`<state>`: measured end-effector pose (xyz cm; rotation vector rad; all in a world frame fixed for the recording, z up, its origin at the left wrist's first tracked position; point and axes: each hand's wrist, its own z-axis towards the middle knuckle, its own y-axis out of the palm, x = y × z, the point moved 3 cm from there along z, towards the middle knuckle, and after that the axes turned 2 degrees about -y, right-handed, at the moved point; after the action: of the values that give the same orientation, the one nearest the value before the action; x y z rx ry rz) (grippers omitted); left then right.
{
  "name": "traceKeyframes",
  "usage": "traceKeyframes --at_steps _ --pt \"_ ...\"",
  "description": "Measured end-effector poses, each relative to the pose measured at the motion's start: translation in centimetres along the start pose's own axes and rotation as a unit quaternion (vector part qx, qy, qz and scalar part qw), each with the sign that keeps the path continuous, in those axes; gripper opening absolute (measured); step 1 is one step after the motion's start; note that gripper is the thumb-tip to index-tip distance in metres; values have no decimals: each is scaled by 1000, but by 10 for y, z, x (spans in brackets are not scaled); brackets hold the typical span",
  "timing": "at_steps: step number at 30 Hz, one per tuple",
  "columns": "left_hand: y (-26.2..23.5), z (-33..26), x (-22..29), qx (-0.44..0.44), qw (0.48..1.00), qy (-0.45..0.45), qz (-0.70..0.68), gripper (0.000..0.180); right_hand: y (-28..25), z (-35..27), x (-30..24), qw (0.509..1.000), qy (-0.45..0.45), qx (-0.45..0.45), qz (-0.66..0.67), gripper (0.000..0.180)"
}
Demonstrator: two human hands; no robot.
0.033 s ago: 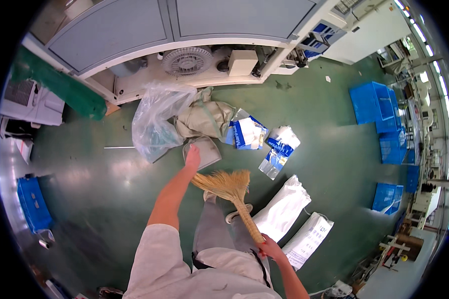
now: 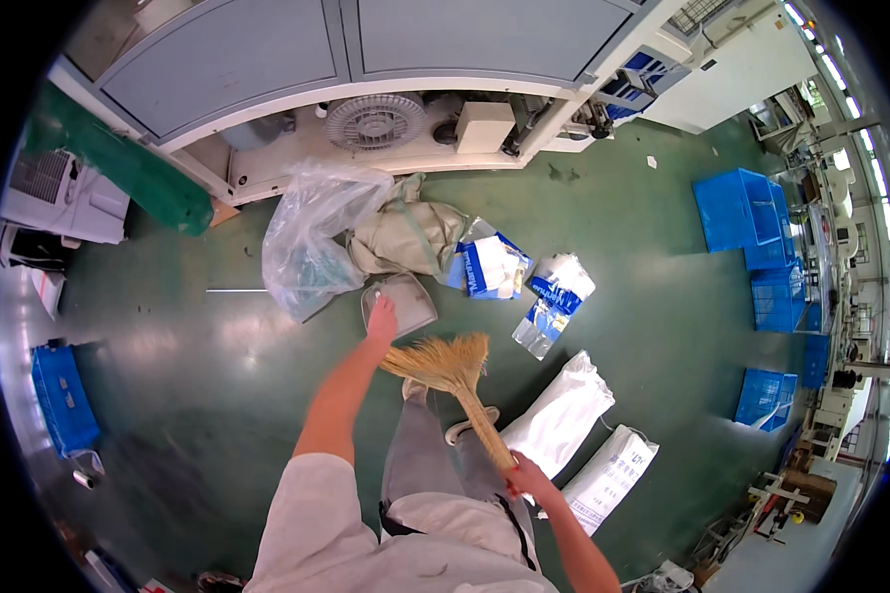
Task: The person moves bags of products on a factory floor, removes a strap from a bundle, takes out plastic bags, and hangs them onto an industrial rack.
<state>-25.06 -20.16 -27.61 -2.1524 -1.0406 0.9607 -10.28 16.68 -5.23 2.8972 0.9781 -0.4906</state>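
My right hand is wrapped round the handle of a straw broom. The broom slants up to the left, its bristles fanned out in front of my shoes. My left hand is closed at the left side of a grey dustpan, apparently round its handle, which my fingers mostly hide. Just beyond the dustpan lie a crumpled beige sack and a clear plastic bag. Blue-and-white printed plastic packaging rests to the right of the sack, with another similar piece beside it.
Two long white sacks lie on the green floor by my right leg. A grey-panelled machine with a fan beneath spans the far side. Blue crates stand at right, a blue bin at left.
My left hand has shifted slightly toward me beside the dustpan. My right hand and the broom handle have moved a little up and left.
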Motion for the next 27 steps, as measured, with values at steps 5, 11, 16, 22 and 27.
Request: traceKeyframes --at_steps 5,11,16,22,27 --pt "-8 -61 8 205 912 -63 -350 36 13 92 -74 998 -26 -57 0 34" --pt "36 -152 73 226 830 -88 -501 31 9 169 -228 980 -103 -90 145 23" --pt "210 -240 137 16 819 -129 -558 38 54 131 -363 895 -327 -67 296 47" --pt "213 -262 172 -218 801 99 -549 23 37 79 -244 867 -486 -18 -109 37" --pt "131 -148 149 -228 792 204 -528 22 -61 130 63 958 -194 208 -29 42"
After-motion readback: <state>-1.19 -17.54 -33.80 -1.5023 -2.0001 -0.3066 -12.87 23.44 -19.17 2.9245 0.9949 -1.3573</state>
